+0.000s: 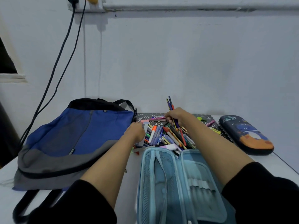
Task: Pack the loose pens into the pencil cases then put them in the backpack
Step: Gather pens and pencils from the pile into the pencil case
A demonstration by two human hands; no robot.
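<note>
**Probably light, slick sticks: best gathered by the middle**

The loose pens (166, 136) lie heaped at the bench's (283, 160) far edge, behind the open light-blue pencil case (161, 183). The right grip (176, 115) clasps a bundle of pens (169, 102) mid-shaft. The left grip (135, 131) touches the heap's left side; I cannot tell whether it holds anything.

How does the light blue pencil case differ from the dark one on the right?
The light blue pencil case lies spread open, showing mesh and elastic loops; the dark pencil case is shut. The light blue one is plain soft fabric; the dark one looks hard-shelled with a cartoon print. Both lie flat on the table beside the loose pens.
</note>
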